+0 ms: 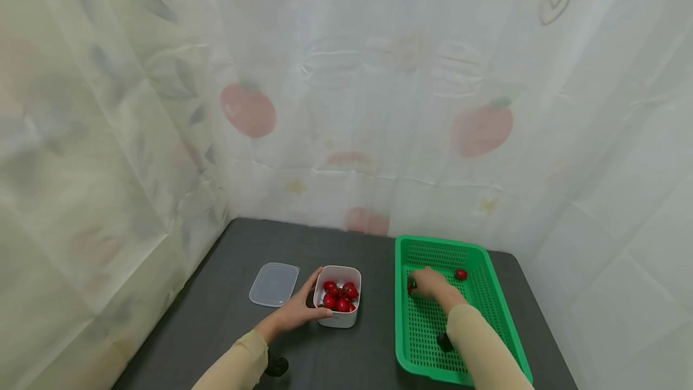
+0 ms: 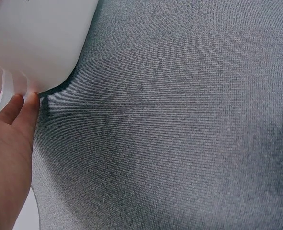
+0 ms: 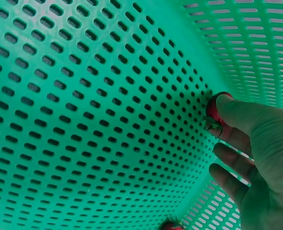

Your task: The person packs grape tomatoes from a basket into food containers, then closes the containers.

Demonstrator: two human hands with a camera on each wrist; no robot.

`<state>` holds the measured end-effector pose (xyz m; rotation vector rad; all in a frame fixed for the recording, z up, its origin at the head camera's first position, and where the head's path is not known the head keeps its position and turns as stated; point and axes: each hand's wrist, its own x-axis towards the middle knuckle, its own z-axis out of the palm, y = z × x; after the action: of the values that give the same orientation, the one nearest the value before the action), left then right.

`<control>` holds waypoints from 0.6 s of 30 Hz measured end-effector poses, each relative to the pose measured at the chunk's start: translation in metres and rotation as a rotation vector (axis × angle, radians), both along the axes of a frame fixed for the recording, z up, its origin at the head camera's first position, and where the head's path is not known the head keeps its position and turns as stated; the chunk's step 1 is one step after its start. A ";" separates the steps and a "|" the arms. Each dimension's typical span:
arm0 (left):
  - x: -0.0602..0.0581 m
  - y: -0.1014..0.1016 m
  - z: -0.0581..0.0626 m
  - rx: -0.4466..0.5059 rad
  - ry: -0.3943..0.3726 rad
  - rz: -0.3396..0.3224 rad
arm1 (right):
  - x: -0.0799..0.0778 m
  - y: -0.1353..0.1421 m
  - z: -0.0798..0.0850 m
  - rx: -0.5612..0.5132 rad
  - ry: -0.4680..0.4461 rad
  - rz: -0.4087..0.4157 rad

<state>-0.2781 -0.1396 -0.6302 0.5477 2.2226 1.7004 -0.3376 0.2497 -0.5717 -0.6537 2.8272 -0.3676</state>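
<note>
My left hand (image 1: 295, 312) grips a white square container (image 1: 343, 320), thumb at the near side and fingers at the far left. Several cherry tomatoes (image 1: 342, 304) lie inside it. In the left wrist view, fingertips (image 2: 16, 103) touch the container's wall (image 2: 40, 43). My right hand (image 1: 430, 283) reaches down into a green perforated basket (image 1: 399, 324). Between thumb and forefinger it pinches a cherry tomato (image 3: 212, 109) with a green stem end, close to the basket's side wall. Another cherry tomato (image 1: 461, 274) lies at the basket's far right.
A translucent lid (image 1: 274, 284) lies flat on the dark grey table (image 1: 216, 324), left of the container. Patterned white curtains (image 1: 352, 107) hang behind the table and along its sides. The basket's raised rim surrounds my right hand.
</note>
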 end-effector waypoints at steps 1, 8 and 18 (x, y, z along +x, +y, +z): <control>0.000 0.000 0.000 0.004 -0.001 -0.003 | 0.001 0.001 0.001 -0.008 0.004 0.006; -0.002 0.001 -0.001 0.005 0.007 -0.003 | 0.002 0.007 0.015 -0.031 0.052 0.021; -0.001 0.001 0.000 -0.014 0.019 0.004 | 0.000 0.016 0.039 -0.145 0.106 0.054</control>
<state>-0.2790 -0.1381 -0.6302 0.5589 2.2483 1.6866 -0.3375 0.2657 -0.5329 -0.7989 2.8952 -0.5477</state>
